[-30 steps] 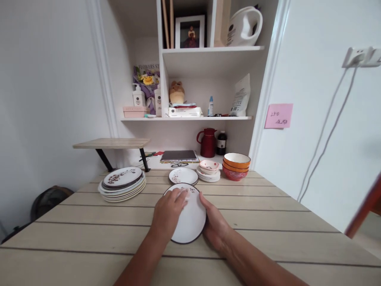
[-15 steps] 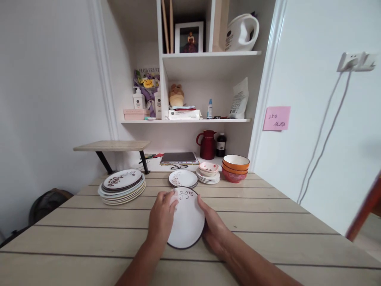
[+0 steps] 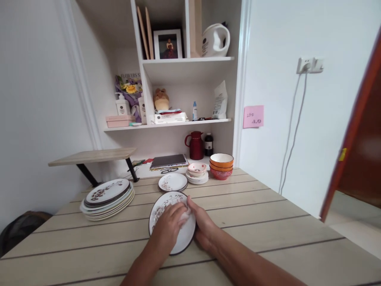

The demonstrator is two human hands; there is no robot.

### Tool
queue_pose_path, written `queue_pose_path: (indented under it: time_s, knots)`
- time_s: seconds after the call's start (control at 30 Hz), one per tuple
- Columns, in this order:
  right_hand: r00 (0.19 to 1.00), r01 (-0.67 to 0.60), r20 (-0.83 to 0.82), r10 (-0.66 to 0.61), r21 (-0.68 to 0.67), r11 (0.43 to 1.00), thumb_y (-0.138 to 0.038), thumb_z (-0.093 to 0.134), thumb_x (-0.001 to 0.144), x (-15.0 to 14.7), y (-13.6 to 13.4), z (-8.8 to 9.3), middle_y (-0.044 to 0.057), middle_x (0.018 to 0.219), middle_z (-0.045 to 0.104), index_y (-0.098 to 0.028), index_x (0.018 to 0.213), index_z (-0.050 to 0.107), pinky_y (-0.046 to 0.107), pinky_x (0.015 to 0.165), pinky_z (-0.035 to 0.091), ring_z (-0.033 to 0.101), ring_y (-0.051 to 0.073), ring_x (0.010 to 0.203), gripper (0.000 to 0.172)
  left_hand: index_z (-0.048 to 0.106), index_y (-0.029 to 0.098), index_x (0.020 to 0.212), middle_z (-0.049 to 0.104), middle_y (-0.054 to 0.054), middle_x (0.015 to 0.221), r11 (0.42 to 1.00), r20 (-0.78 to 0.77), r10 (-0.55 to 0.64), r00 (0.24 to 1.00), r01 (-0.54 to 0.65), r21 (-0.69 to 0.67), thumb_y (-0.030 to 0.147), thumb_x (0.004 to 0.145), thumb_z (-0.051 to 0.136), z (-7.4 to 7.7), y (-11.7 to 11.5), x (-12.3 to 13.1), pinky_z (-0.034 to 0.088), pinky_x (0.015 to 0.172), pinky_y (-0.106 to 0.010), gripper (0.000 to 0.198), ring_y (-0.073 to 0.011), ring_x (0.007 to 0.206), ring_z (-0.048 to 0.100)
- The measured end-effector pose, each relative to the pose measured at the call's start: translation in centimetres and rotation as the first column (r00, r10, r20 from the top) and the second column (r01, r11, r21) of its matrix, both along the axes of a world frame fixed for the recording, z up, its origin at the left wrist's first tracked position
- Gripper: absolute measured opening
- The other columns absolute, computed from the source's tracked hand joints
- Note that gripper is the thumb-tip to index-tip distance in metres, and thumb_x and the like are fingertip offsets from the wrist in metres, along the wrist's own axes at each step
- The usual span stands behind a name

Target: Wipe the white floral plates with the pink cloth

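A slatted wooden surface (image 3: pixel 268 230) spreads over the lower frame, carrying a broad stack of plates (image 3: pixel 107 199) at the left. Just below the frame's centre a dark-rimmed plate (image 3: pixel 185 236) with a brown pattern sits tilted in the right hand (image 3: pixel 204 225), its thumb on the right edge and the other fingers mostly hidden; the left hand (image 3: pixel 169 223), fingers bent and close together, pinches a pale tissue (image 3: pixel 186 215) against the plate's face.
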State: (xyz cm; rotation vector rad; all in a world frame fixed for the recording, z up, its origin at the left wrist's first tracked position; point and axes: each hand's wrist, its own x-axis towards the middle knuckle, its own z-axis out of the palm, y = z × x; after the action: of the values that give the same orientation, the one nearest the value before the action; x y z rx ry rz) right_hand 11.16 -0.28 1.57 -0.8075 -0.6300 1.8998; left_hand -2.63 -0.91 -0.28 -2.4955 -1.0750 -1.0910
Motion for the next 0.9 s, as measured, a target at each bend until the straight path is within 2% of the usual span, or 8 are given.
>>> queue_pose_path:
  time_s: [0.07, 0.17, 0.3, 0.47, 0.6, 0.67, 0.83, 0.9]
  knots:
    - [0.999, -0.032, -0.019, 0.032, -0.033, 0.999, -0.055, 0.049, 0.087, 0.3, 0.4, 0.0, 0.012, 0.080, 0.074, -0.007, 0.094, 0.067, 0.033, 0.079, 0.051, 0.069, 0.022, 0.075, 0.052, 0.059, 0.022, 0.118, 0.065, -0.007, 0.120, 0.994, -0.057, -0.071, 0.996, 0.066, -0.090, 0.016, 0.089, 0.048, 0.5, -1.0, 0.6, 0.051, 0.096, -0.037, 0.031, -0.0199, 0.111, 0.059]
    - [0.995, -0.066, -0.083, 0.061, -0.057, 0.996, -0.054, 0.045, 0.089, 0.7, 1.0, -0.1, 0.015, 0.081, 0.074, -0.003, 0.098, 0.066, 0.033, 0.081, 0.051, 0.070, 0.023, 0.078, 0.056, 0.060, 0.023, 0.114, 0.065, -0.005, 0.120, 0.969, -0.111, -0.136, 0.984, 0.110, -0.219, 0.015, 0.088, 0.049, 1.1, -2.2, 1.1, 0.050, 0.096, -0.034, 0.029, -0.0187, 0.111, 0.058]
    - [0.983, -0.059, -0.174, 0.052, -0.035, 0.998, -0.050, 0.045, 0.090, 1.1, 2.0, -0.7, 0.016, 0.094, 0.074, -0.003, 0.112, 0.062, 0.036, 0.088, 0.050, 0.070, 0.024, 0.088, 0.054, 0.063, 0.025, 0.108, 0.067, -0.002, 0.114, 0.952, -0.186, -0.100, 0.977, 0.039, -0.305, 0.015, 0.087, 0.049, 1.6, -2.7, 0.6, 0.051, 0.088, -0.033, 0.026, -0.0194, 0.101, 0.061]
    - [0.990, 0.007, -0.140, -0.011, -0.028, 1.000, -0.050, 0.045, 0.090, 1.8, 3.0, -1.2, 0.015, 0.103, 0.073, -0.007, 0.118, 0.060, 0.037, 0.092, 0.049, 0.070, 0.024, 0.093, 0.054, 0.064, 0.025, 0.105, 0.068, -0.002, 0.111, 0.950, -0.180, 0.081, 0.980, -0.131, -0.283, 0.017, 0.087, 0.048, 1.6, -2.0, -0.9, 0.051, 0.087, -0.034, 0.026, -0.0199, 0.099, 0.061]
    - [0.995, 0.058, -0.076, -0.059, -0.019, 0.998, -0.052, 0.048, 0.088, 2.3, 3.1, -1.4, 0.014, 0.103, 0.074, -0.010, 0.117, 0.062, 0.037, 0.092, 0.049, 0.070, 0.023, 0.091, 0.053, 0.062, 0.025, 0.108, 0.067, -0.002, 0.113, 0.945, -0.109, 0.177, 0.978, -0.200, -0.259, 0.014, 0.086, 0.048, 1.2, -1.5, -1.8, 0.052, 0.086, -0.032, 0.029, -0.0186, 0.101, 0.061]
    - [0.998, 0.046, -0.040, -0.047, -0.013, 0.999, -0.054, 0.050, 0.086, 2.3, 2.9, -1.4, 0.014, 0.101, 0.074, -0.011, 0.116, 0.063, 0.038, 0.091, 0.049, 0.070, 0.024, 0.091, 0.054, 0.061, 0.025, 0.112, 0.065, -0.002, 0.115, 0.954, -0.104, 0.169, 0.980, -0.189, -0.233, 0.012, 0.085, 0.048, 0.8, -1.4, -1.9, 0.052, 0.087, -0.032, 0.033, -0.0185, 0.103, 0.061]
    - [1.000, -0.005, 0.009, 0.005, 0.000, 1.000, -0.053, 0.055, 0.084, 2.0, 2.2, -1.1, 0.014, 0.095, 0.075, -0.009, 0.109, 0.066, 0.038, 0.088, 0.050, 0.071, 0.024, 0.086, 0.052, 0.057, 0.027, 0.121, 0.064, -0.003, 0.119, 0.983, -0.166, 0.027, 0.986, -0.056, -0.175, 0.009, 0.086, 0.048, -0.3, -1.6, -0.8, 0.054, 0.088, -0.032, 0.040, -0.0178, 0.106, 0.062]
    - [0.999, -0.037, 0.003, 0.037, 0.006, 0.999, -0.053, 0.055, 0.083, 2.0, 1.9, -0.9, 0.015, 0.091, 0.075, -0.008, 0.104, 0.067, 0.038, 0.087, 0.051, 0.071, 0.025, 0.083, 0.051, 0.057, 0.028, 0.121, 0.063, -0.004, 0.120, 0.988, -0.184, 0.022, 0.983, -0.049, -0.144, 0.009, 0.086, 0.050, -0.7, -1.6, -0.2, 0.054, 0.089, -0.032, 0.041, -0.0188, 0.107, 0.062]
